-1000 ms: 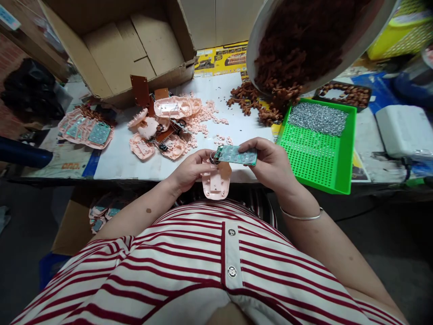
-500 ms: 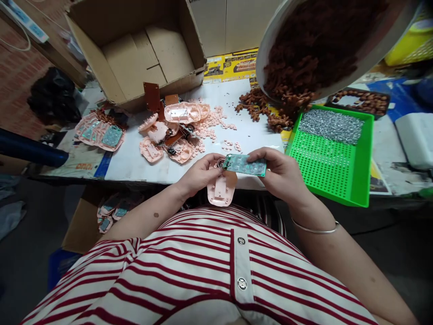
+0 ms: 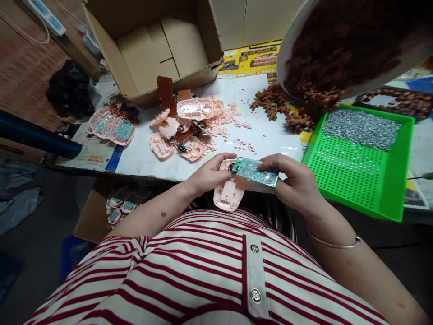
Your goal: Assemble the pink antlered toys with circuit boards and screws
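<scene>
My left hand (image 3: 210, 175) grips a pink plastic shell (image 3: 229, 194) at its upper end, near the table's front edge. A green circuit board (image 3: 255, 170) lies tilted over the shell's upper right, held at its right end between the thumb and fingers of my right hand (image 3: 293, 178). The board's left end meets my left fingertips, where thin wires and a small dark part show. Part of a brown board sticks out beneath the green one. Behind my hands is a pile of pink shells (image 3: 196, 109) with brown boards and wires, beside small pink pieces (image 3: 221, 124).
An open cardboard box (image 3: 135, 88) stands at the back. A tilted white tub (image 3: 287, 49) of brown parts is at the back right, near a green tray (image 3: 352, 180) holding metal screws. More shells with boards (image 3: 113, 126) sit at the left, and others are in a box below.
The view has shifted, so the table things appear further right. Both hands keep hold of the shell and board; the board's right end now tilts a little lower.
</scene>
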Demonstrator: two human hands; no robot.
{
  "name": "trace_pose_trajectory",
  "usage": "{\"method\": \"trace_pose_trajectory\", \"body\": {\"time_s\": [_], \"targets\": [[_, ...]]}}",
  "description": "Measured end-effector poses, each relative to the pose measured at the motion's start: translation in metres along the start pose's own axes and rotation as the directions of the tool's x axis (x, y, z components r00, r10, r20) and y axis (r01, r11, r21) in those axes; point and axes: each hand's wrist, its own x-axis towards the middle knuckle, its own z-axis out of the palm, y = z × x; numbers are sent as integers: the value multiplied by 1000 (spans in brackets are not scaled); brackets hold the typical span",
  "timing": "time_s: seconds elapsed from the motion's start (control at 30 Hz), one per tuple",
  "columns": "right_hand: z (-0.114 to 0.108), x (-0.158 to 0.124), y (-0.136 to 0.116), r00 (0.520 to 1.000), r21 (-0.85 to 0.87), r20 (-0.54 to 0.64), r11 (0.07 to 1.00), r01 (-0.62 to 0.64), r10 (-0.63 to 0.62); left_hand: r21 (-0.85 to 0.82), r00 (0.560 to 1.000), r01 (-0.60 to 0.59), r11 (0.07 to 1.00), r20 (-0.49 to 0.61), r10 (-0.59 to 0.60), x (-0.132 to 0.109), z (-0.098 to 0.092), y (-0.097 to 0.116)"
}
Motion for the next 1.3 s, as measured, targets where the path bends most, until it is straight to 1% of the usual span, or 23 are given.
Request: {"method": "trace_pose_trajectory", "body": {"time_s": [0.1,0.23,0.37,0.5,0.63,0.8,0.87,1.03,1.1,1.2,1.27,1.3], "targets": [[-1,-2,3,999,-56,4,997,53,-53,-39,999,41,998,-14,-42,-1,-2,4],[1,-4,6,995,-111,-2,989,102,-103,-82,997,71,994,-3,-71,1,-3,5],[2,-2,4,992,-133,-6,983,125,-127,-114,998,67,991,17,-66,4,-7,1],[0,1,-1,990,-122,27,983,139,-137,-148,998,28,989,59,-19,7,-12,-4],[0,2,-1,990,-105,19,985,139,-137,-118,997,0,993,70,8,9,-14,-7],[1,5,0,991,-105,6,985,137,-137,-19,998,16,1000,64,-15,6,-15,-6],[2,7,-2,988,-117,0,981,152,-153,2,998,22,1000,50,-22,5,-14,-6],[2,7,-5,977,-151,11,965,214,-214,-19,1000,-1,1000,-8,1,6,-12,-6],[4,4,-6,974,-187,2,957,223,-226,-23,1000,-13,1000,-27,12,7,-13,-6],[12,-4,-6,963,-317,-63,920,229,-261,-49,999,-33,998,-7,33,10,-14,-7],[19,-10,-7,938,-412,-78,868,279,-338,-78,998,-62,995,13,63,12,-14,-7],[23,-13,-7,919,-453,-66,833,319,-389,-97,997,-77,992,19,80,12,-14,-7]]}}
